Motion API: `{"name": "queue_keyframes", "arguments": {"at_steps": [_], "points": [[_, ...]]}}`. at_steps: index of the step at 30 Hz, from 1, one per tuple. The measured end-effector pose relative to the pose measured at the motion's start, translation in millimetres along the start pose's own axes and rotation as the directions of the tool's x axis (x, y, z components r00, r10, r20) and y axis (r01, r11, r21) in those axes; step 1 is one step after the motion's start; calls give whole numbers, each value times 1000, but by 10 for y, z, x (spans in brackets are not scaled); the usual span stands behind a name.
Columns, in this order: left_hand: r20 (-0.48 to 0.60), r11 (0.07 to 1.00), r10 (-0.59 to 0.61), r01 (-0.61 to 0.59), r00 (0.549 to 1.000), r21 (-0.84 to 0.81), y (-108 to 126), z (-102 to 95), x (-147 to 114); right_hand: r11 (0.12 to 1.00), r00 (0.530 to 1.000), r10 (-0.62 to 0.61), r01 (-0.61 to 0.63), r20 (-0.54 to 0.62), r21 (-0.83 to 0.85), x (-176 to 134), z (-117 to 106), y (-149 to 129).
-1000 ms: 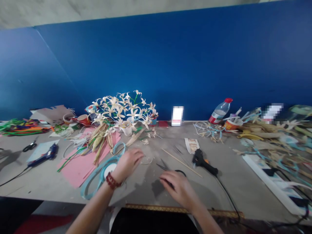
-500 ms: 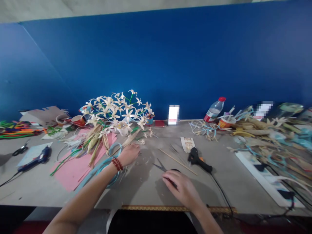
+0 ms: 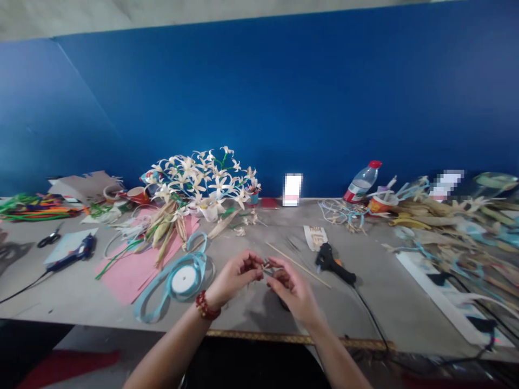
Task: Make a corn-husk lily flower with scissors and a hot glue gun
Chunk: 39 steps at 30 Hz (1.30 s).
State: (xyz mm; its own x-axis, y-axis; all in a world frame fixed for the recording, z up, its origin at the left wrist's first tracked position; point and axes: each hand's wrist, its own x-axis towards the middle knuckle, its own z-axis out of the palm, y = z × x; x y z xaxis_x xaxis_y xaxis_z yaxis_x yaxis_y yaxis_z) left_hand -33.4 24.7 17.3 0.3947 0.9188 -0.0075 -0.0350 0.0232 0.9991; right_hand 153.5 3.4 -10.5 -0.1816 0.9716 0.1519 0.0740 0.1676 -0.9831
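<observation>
My left hand is closed in a pinch above the middle of the table. A small pale piece shows at its fingertips, too small to name. Close against it, my right hand is closed on scissors; a dark handle loop shows beneath the palm, and the blades are mostly hidden by the fingers. To the left of my left hand lies a roll of light blue ribbon, its loose end looped on the table. Beyond my right hand are a thin wooden stick and a black glue gun.
White flowers on green stems stand at the back, behind pink paper and dried husks. A blue glue gun and black-handled scissors lie left. On the right are a power strip, a bottle and more husks.
My left hand has moved right from beside the ribbon to meet my right hand. The scissors' blades, plainly visible before, are now mostly covered. The ribbon roll has come into full view.
</observation>
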Motion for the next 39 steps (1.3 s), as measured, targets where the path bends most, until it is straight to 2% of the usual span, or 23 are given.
{"name": "queue_keyframes", "arguments": {"at_steps": [3, 6, 9, 11, 12, 15, 19, 22, 26, 29, 32, 39], "points": [[-91, 977, -16, -4, 996, -212, -36, -6, 74, 998, 998, 33, -30, -51, 57, 35, 72, -9], [-208, 952, -27, -38, 978, -304, -77, -15, 136, 998, 995, -27, 21, -94, -63, -15, 183, -32], [-261, 936, -29, -66, 965, -347, -140, -18, 208, 947, 982, -169, 186, 87, -261, -89, 325, -68], [-279, 928, -25, -82, 960, -364, -175, -21, 249, 905, 959, -198, 258, 200, -338, -108, 405, -75], [-284, 926, -22, -88, 959, -368, -185, -23, 263, 895, 957, -199, 265, 210, -358, -106, 430, -70], [-277, 924, -6, -100, 961, -369, -183, -24, 262, 901, 972, -195, 230, 129, -369, -69, 418, -33], [-234, 931, 9, -94, 972, -352, -153, 13, 215, 914, 967, -241, 196, -86, -355, 7, 237, -8], [-189, 947, 3, -64, 982, -316, -153, 65, 199, 961, 957, -193, 140, -215, -238, 79, 108, -28], [-118, 970, 27, -55, 993, -236, -194, 110, 200, 1000, 987, -25, 23, -157, -15, 178, 69, -31], [-122, 995, 63, -72, 991, -72, -233, 99, 192, 992, 987, 75, -59, -143, 110, 218, 99, 11], [-158, 990, 110, -94, 981, 103, -249, 56, 176, 987, 987, 88, -68, -137, 144, 230, 123, 60], [-97, 943, 119, -82, 988, 324, -192, 9, 139, 992, 989, 65, -49, -136, 120, 230, 118, 98]]}}
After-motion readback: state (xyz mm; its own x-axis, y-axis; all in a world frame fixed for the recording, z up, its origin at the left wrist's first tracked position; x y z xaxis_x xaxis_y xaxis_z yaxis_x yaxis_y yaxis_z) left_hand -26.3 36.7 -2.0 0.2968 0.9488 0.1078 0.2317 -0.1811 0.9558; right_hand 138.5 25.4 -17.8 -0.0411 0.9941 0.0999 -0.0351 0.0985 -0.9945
